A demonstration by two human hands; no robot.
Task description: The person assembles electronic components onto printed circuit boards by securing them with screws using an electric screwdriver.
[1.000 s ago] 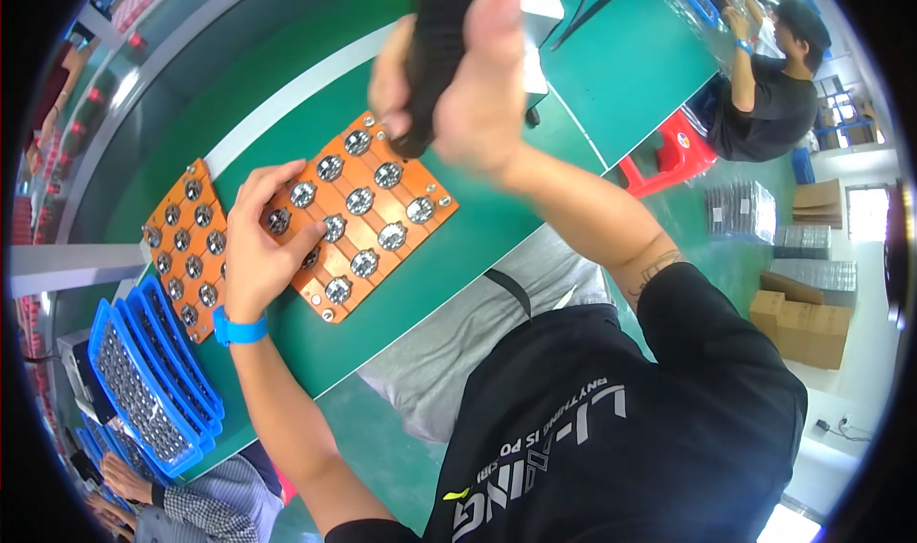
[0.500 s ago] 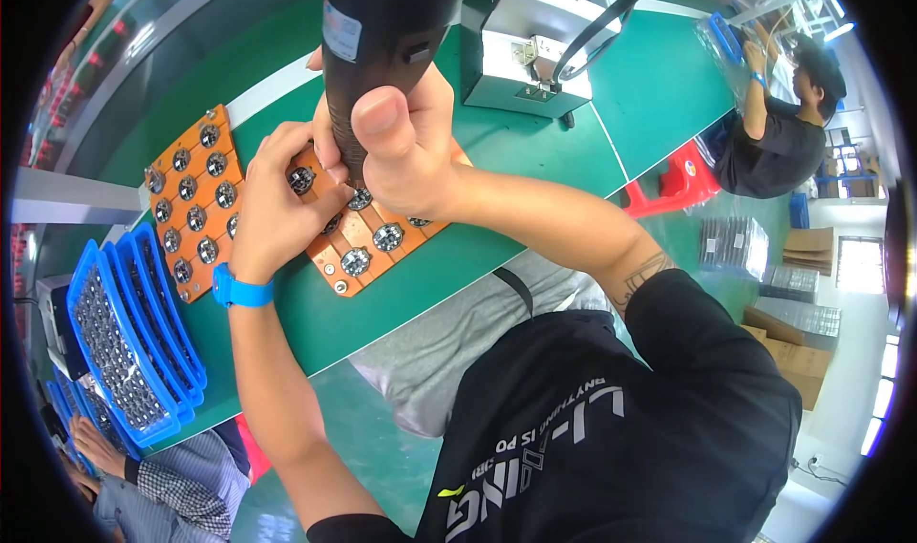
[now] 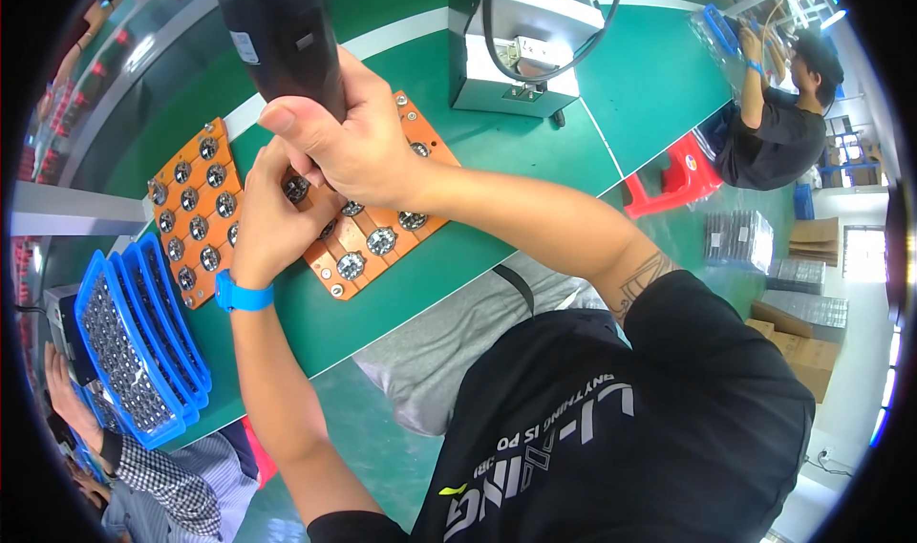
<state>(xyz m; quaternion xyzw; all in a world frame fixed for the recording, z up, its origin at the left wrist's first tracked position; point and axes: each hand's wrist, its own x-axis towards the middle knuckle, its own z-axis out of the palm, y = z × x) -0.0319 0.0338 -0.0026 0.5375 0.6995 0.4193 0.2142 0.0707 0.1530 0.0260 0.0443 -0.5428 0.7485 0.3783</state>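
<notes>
Right hand (image 3: 368, 156) grips the black handheld tool (image 3: 287, 42) with the fingers wrapped round its body and the thumb extended along its side. The tool is tilted above the nearer orange board (image 3: 332, 249), its lower end hidden by the hand. Left hand (image 3: 270, 213) is positioned over this board, fingertips concealed; whether it pinches anything cannot be told. Round metallic parts (image 3: 382, 241) sit in rows on the board. A second orange board (image 3: 207, 207) lies to the left, near upright blue trays (image 3: 162, 438).
</notes>
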